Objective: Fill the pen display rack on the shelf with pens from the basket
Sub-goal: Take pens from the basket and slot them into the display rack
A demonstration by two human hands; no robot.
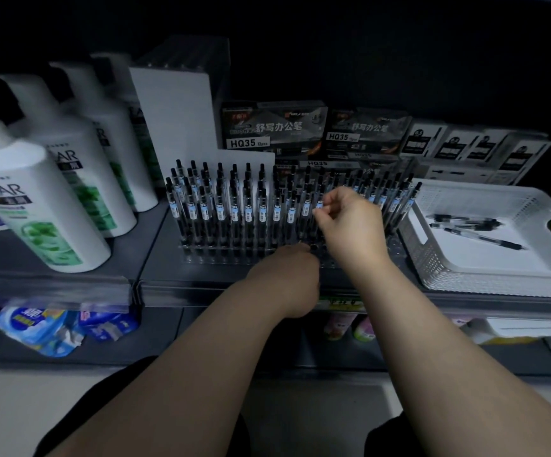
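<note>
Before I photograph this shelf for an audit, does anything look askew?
At the right end of the rack, pens lean toward the basket, unlike the upright rows on the left; the wide lens may exaggerate this. Nothing looks spilled or damaged.

Right hand (350,222) on racked pen (320,202)

The light is dim and cool, and the back wall (366,54) behind the goods is black. A dark grey shelf (155,249) runs across the view, with a clear plastic rail (53,288) along its front edge. Tall white bottles (36,206) with green labels stand in rows on its left part, beside an upright white panel (175,117). Dark printed boxes (274,127) and white boxes (475,146) line the back. On a lower shelf (155,338) lie blue packets (36,328). The floor (20,407) below is pale.
</note>
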